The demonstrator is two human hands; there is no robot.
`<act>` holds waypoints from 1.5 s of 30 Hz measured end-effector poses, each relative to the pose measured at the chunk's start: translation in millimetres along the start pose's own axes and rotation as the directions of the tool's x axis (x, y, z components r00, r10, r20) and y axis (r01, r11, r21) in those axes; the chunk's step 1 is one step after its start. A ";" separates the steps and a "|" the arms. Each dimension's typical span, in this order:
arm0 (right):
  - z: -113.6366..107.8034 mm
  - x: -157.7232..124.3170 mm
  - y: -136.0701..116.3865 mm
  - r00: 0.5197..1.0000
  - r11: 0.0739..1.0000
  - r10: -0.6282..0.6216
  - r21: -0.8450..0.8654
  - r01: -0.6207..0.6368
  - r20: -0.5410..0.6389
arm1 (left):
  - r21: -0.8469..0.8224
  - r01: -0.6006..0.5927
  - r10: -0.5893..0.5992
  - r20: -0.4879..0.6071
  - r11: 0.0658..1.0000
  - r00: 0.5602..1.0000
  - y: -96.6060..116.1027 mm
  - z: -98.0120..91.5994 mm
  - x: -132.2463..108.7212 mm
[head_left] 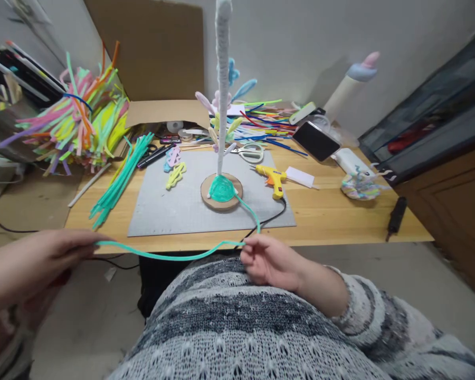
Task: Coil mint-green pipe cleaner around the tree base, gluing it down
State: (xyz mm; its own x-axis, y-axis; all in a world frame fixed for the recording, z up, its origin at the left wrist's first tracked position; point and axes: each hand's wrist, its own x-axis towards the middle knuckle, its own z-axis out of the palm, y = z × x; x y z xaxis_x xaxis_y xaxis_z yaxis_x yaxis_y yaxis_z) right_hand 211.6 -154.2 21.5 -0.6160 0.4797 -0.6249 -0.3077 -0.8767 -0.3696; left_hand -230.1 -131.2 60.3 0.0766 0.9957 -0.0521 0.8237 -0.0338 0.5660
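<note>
A teal pipe cleaner is stretched between my two hands below the table's front edge. My left hand pinches its far left end. My right hand grips it farther along, fingers closed, and from there it bends up to a teal coiled mound. That mound sits on a round wood slice. Out of the mound rises an upright white wrapped stem, its top near the frame's upper edge. Pastel pipe-cleaner flower shapes show around and behind the stem.
A grey cutting mat lies beneath the slice. On it rest a yellow glue gun, corded, scissors and small pastel shapes. Teal pipe cleaners lie left. A phone lies right, beyond it a black-handled tool.
</note>
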 end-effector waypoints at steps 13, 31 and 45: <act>-42.2 -6.2 -120.2 0.381 -0.031 -0.924 -0.981 -0.189 -0.044 | 0.208 -0.520 0.525 0.039 0.828 0.850 137.8 119.8 66.8; -70.9 30.5 -132.9 0.318 0.098 -0.905 -0.867 -0.489 -0.282 | 0.362 -0.709 0.708 0.160 0.606 0.687 172.8 178.7 107.1; -82.6 32.4 -139.3 0.302 0.094 -0.919 -0.885 -0.456 -0.253 | 0.317 -0.722 0.704 0.193 0.615 0.684 178.6 172.8 116.4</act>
State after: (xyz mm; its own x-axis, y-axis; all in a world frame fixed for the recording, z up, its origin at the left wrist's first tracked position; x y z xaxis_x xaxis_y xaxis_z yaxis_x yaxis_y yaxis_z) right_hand 294.4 -13.6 -4.1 0.2803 0.9596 -0.0237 0.8936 -0.2698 -0.3587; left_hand 23.1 -36.3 13.1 0.7402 0.6406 0.2041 0.6293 -0.7670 0.1249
